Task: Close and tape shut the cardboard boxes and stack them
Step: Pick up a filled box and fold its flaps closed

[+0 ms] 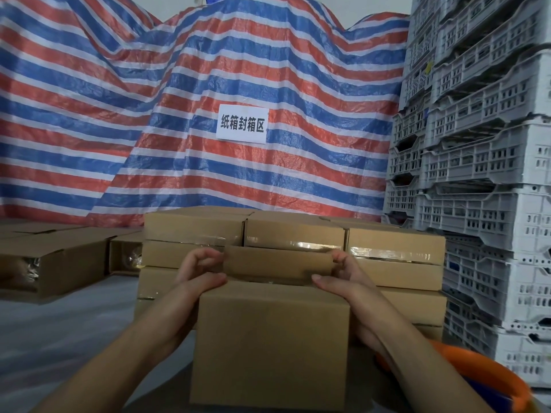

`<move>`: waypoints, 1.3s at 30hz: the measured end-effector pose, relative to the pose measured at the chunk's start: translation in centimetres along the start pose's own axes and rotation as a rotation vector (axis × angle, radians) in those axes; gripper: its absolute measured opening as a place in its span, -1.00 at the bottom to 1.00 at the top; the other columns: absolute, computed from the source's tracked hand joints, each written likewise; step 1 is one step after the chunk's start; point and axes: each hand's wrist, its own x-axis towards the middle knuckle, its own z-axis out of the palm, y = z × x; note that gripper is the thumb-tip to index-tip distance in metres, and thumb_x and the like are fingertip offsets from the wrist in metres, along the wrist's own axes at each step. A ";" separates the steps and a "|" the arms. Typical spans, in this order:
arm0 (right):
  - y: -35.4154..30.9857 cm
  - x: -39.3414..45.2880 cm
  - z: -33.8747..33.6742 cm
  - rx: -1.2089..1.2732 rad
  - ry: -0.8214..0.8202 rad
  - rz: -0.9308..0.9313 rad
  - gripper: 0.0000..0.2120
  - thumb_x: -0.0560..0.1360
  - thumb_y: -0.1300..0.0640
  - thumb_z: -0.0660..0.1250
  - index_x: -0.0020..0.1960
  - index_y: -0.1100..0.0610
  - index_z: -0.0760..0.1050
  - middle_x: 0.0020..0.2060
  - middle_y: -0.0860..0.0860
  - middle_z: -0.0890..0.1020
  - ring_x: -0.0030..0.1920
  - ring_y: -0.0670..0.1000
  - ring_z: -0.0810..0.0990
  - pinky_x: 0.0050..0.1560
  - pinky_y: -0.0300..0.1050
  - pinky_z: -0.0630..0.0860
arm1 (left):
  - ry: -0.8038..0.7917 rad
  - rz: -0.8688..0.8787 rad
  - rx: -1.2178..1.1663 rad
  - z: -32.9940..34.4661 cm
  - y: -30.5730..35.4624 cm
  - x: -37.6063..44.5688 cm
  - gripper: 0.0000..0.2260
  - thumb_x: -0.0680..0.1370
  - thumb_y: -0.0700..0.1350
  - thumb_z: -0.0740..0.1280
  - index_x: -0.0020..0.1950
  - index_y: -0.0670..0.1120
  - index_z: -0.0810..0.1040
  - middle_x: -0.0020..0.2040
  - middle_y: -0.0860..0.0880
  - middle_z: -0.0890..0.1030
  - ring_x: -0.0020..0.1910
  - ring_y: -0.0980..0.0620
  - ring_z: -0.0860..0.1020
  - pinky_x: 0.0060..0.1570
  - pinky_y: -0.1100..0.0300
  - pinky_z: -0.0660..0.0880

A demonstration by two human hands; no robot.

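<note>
At lower centre, a cardboard box is gripped by the left hand and right hand, fingers pinching its raised flap.

Soft, even light with only faint shadows, a bit of glare glinting off the tape strips, wide-angle bending at the crates, and forearms blurring near the bottom edge.

Warehouse: stacked crates, taped cartons
</note>
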 end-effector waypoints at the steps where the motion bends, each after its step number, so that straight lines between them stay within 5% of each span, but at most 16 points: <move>1: 0.1 0.0 0.1 0.013 0.019 -0.016 -0.35 0.22 0.15 0.55 0.27 0.00 0.45 0.18 0.14 0.63 0.05 0.13 0.69 -0.11 -0.07 0.62 | 0.003 -0.002 0.011 0.1 0.1 -0.1 -0.68 0.35 -0.06 0.37 0.09 0.14 0.53 0.22 0.06 0.52 0.07 -0.18 0.55 -0.17 -0.04 0.53; 5: 0.6 0.2 0.0 0.039 0.053 -0.094 -0.40 0.24 0.15 0.54 0.22 -0.11 0.46 0.20 -0.03 0.59 0.13 0.09 0.65 -0.05 -0.07 0.63 | 0.001 0.014 0.064 0.1 0.2 -0.2 -0.78 0.38 -0.06 0.35 0.00 -0.02 0.54 0.05 -0.10 0.57 -0.10 -0.13 0.53 -0.25 0.04 0.47; 10: 0.6 0.0 -0.3 -0.022 -0.033 -0.144 -0.83 0.30 0.07 0.52 -0.11 -0.02 0.66 0.01 -0.07 0.71 0.02 0.02 0.71 -0.08 -0.11 0.63 | 0.042 0.036 0.130 0.2 0.2 0.0 -0.83 0.40 -0.05 0.34 -0.14 -0.14 0.54 -0.14 -0.07 0.62 -0.12 -0.10 0.53 -0.12 0.03 0.41; 15: 0.7 0.2 -0.3 -0.041 -0.008 -0.163 -0.64 0.34 0.08 0.51 0.13 -0.10 0.66 0.17 -0.08 0.67 0.19 -0.03 0.64 0.19 0.04 0.57 | 0.097 0.042 0.078 -0.2 -0.2 0.3 -0.80 0.34 -0.11 0.37 -0.09 -0.12 0.47 -0.02 -0.01 0.69 0.06 -0.12 0.59 0.12 -0.14 0.48; 17: 0.6 0.1 -0.2 -0.051 -0.039 -0.144 -0.63 0.35 0.03 0.49 0.16 -0.11 0.66 0.18 -0.07 0.67 0.21 -0.03 0.63 0.20 0.00 0.56 | 0.065 0.046 0.127 -0.3 -0.2 0.2 -0.77 0.35 -0.06 0.36 -0.01 -0.04 0.58 -0.03 0.03 0.68 0.06 -0.10 0.59 0.06 -0.07 0.49; 21: 0.4 -0.1 -0.1 -0.082 -0.093 -0.091 -0.64 0.32 -0.08 0.46 0.08 -0.01 0.72 0.21 -0.12 0.66 0.26 -0.03 0.61 0.22 -0.06 0.52 | 0.028 -0.001 0.201 -0.4 0.0 0.1 -0.80 0.38 0.03 0.33 -0.10 0.08 0.71 -0.11 0.04 0.69 0.03 -0.12 0.59 0.03 -0.05 0.48; 27: 0.4 0.0 -0.5 -0.182 -0.127 -0.063 -0.68 0.41 -0.06 0.37 -0.01 0.12 0.74 0.16 -0.10 0.69 0.20 -0.01 0.64 0.34 0.12 0.47 | 0.021 -0.010 0.280 -0.2 0.2 0.3 -0.73 0.57 -0.16 0.25 -0.19 0.06 0.70 -0.11 0.11 0.68 0.05 -0.08 0.56 0.12 -0.06 0.44; 34: 0.6 0.1 -0.4 -0.204 -0.123 -0.077 -0.78 0.53 -0.02 0.36 0.02 0.03 0.74 0.11 -0.05 0.71 0.17 -0.03 0.65 0.21 -0.06 0.48 | -0.152 -0.005 0.860 1.3 5.1 1.0 -0.85 0.62 -0.07 0.26 -0.04 0.10 0.61 -0.10 0.04 0.64 -0.20 0.20 0.59 -0.26 0.35 0.47; 39: 0.9 0.1 -0.6 -0.189 -0.140 -0.079 -0.75 0.48 -0.06 0.40 0.05 0.03 0.73 0.06 0.04 0.73 0.14 0.04 0.66 0.17 -0.06 0.49 | -0.419 0.256 1.198 6.1 5.4 0.8 -0.69 0.60 0.28 0.08 0.23 0.25 0.47 0.12 0.27 0.51 0.04 0.40 0.43 0.06 0.28 0.39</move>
